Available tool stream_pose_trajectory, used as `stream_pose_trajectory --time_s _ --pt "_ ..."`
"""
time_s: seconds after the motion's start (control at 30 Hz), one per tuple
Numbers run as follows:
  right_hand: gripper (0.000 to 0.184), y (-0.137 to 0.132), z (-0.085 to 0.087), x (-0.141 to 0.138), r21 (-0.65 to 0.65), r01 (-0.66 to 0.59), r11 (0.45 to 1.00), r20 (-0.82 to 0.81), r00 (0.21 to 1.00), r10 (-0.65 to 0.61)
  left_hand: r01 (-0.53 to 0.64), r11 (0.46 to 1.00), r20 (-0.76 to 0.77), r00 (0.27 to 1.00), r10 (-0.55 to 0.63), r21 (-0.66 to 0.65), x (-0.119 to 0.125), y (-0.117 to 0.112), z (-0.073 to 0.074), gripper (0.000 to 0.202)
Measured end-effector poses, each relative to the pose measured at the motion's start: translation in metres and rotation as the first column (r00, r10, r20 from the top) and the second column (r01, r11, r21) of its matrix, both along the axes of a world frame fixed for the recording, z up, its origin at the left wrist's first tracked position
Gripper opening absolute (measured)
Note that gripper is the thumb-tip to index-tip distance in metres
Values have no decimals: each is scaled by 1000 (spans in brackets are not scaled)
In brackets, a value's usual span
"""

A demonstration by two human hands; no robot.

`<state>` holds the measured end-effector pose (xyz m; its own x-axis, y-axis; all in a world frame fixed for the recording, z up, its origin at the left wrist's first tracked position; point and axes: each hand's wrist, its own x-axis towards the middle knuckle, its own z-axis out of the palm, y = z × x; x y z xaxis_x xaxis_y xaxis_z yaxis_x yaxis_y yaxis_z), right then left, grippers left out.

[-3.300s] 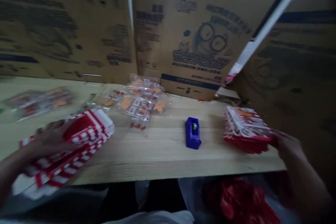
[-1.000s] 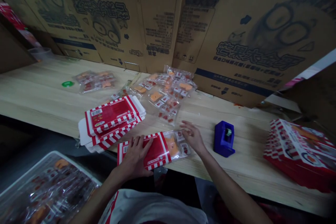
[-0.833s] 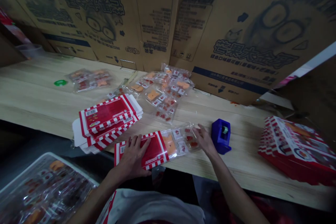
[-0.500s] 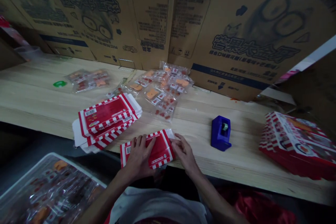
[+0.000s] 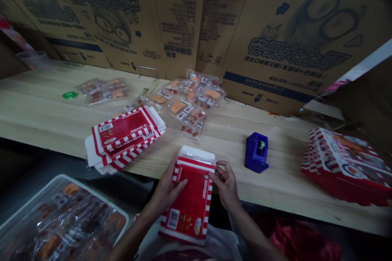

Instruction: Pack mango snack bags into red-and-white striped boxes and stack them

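A red-and-white striped cardboard box (image 5: 192,195) is held upright at the table's front edge, its white top flap (image 5: 197,153) raised and pointing away from me. My left hand (image 5: 168,189) grips its left side, with the thumb across the printed face. At the upper right corner, my right hand (image 5: 225,181) pinches the edge near the flap with curled fingers. To the left lies a stack of flat red-striped boxes (image 5: 125,132). Beyond the held box are clear packets of orange and red candy (image 5: 191,108).
Tall brown cartons (image 5: 171,20) stand along the back. A blue tape dispenser (image 5: 256,153) sits right of my hands, with filled striped boxes (image 5: 346,167) farther right. More packets (image 5: 104,91) and a green ring (image 5: 70,95) lie left. A white-rimmed bin (image 5: 119,212) holds packets below.
The box has turned from lying sideways to pointing lengthwise away from me, closer to my body. Its open flap end now faces the table. Both hands moved with it.
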<state>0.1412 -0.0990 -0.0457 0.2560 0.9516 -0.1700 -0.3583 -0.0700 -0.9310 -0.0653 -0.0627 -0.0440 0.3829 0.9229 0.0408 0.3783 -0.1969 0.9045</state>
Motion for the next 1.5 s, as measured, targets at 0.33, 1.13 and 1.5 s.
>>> stream_pose_trajectory --time_s 0.33,1.13,1.5 --pt "28 -13 -14 1 8 -17 1000 445 896 12 231 933 513 856 -60 -276 -1 0 -2 64" --pt "8 11 6 -17 106 -189 976 420 898 128 7 984 400 914 67 -181 -20 22 2 27" --pt "9 22 16 -6 -23 -386 922 447 821 355 80 996 95 993 -76 -41 -29 27 23 13"
